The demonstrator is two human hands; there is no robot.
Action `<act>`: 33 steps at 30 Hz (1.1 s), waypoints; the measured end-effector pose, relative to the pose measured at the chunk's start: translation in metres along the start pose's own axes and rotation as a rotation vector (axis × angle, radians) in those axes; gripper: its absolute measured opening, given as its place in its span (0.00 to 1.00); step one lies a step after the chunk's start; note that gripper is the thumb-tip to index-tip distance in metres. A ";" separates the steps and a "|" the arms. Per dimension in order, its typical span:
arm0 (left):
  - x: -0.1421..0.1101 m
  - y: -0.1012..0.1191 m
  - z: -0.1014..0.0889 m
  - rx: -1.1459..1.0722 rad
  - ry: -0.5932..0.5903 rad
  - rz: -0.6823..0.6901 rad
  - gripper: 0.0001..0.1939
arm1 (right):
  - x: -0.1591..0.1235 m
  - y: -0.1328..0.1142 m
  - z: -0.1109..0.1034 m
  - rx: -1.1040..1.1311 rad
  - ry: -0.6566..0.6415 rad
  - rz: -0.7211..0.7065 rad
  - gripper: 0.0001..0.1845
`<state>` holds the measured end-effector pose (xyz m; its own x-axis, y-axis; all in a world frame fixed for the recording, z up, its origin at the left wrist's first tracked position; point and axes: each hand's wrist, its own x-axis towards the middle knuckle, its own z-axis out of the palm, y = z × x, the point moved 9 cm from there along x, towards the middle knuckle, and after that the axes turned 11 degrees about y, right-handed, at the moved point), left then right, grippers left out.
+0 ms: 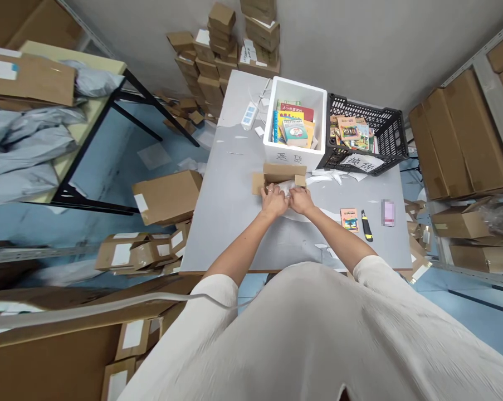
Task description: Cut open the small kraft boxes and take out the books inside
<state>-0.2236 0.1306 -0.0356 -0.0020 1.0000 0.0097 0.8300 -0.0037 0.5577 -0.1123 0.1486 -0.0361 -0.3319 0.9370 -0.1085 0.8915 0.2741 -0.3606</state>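
Observation:
A small cardboard box (283, 169) with raised flaps stands on the grey table in front of me. My left hand (275, 200) is at its near left side, fingers curled on thin white wrapping (283, 187) in the box's opening. Close beside it, my right hand (300, 200) is closed on the same wrapping near the right flap. Whether the wrapping is paper or plastic I cannot tell, and whatever lies beneath it is hidden. To the right of my right forearm are a small picture book (349, 220) and a black-and-yellow utility knife (367, 226).
Behind the box stand a white foam box (295, 158) of books and a black plastic crate (387, 136) of booklets. A power strip (249, 116) lies at the table's back left. Cardboard boxes (167, 195) crowd the floor at left; a shelf of cartons (460, 133) stands right.

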 end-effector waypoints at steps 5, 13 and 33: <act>-0.002 0.000 -0.009 -0.045 0.058 -0.049 0.24 | -0.010 0.014 -0.018 0.079 0.096 0.006 0.21; -0.017 -0.007 -0.039 0.041 0.134 -0.058 0.27 | -0.031 0.066 -0.043 0.246 0.274 0.058 0.23; -0.058 -0.003 -0.032 0.124 0.108 0.068 0.28 | -0.068 0.138 -0.001 0.534 0.336 0.324 0.24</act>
<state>-0.2438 0.0720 -0.0117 0.0020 0.9907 0.1362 0.8928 -0.0631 0.4460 0.0333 0.1224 -0.0775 0.1147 0.9930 -0.0265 0.6280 -0.0931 -0.7726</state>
